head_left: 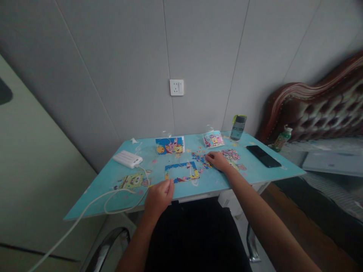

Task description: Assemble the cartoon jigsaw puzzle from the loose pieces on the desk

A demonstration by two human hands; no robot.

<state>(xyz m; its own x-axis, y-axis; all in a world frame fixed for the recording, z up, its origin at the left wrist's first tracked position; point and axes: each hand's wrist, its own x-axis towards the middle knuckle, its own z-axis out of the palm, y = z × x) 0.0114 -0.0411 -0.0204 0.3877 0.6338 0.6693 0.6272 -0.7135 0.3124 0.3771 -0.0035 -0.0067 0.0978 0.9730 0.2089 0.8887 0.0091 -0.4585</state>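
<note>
A partly assembled jigsaw puzzle [181,179] lies near the table's front edge, its cartoon border joined into a rectangle around a bare middle. My left hand [159,196] is curled into a fist by the puzzle's lower left corner; whatever may be inside the fingers is hidden. To the right, my right hand [217,160] reaches into the loose puzzle pieces [198,156], fingers bent together and pointing down. What its fingertips pinch is too small to make out. More pieces, mostly pink and red [231,154], lie just beyond that hand.
Two cartoon picture cards, one blue [170,146] and one paler [213,139], stand at the back. A white power bank [127,159] with a cable [106,193] sits left. A black phone [263,156] and a water bottle [238,127] are right, on the blue table [113,206].
</note>
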